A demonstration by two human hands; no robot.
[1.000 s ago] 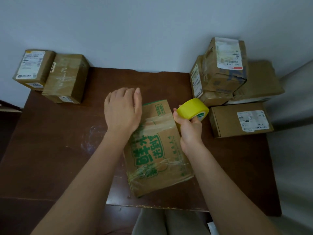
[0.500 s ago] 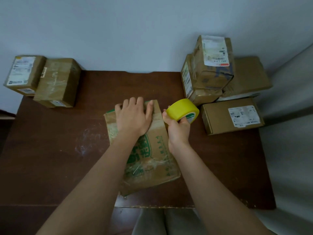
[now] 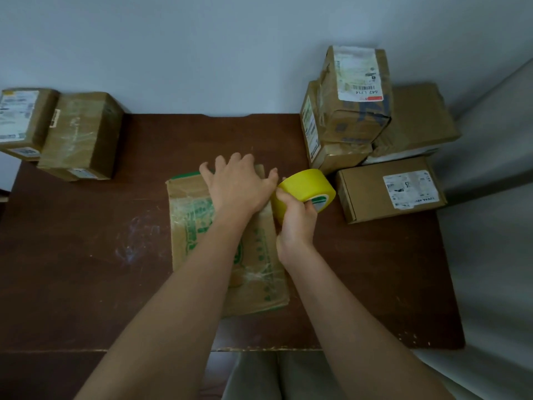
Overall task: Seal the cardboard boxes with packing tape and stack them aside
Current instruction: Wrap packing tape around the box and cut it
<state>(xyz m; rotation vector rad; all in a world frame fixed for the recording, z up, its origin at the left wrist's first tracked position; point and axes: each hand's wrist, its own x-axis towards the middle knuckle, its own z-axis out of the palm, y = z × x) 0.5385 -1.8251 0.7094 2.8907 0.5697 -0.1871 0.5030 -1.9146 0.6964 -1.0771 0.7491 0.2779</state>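
Pressing flat-fingered, the left hand (image 3: 239, 186) pins the green-printed box (image 3: 202, 241); the right hand (image 3: 297, 217) grips the yellow tape roll (image 3: 305, 187).

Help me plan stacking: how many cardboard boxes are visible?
7: two far left, one under the hands, four right. Others may be hidden.

There is one view, a wide-angle camera worn on the person's head. It looks forward and steeply down over both forearms onto a brown table (image 3: 86, 255), close enough that the arms fill the lower frame. It faces a pale wall (image 3: 202, 53) behind the table's far edge. Straight edges bow toward the frame corners.
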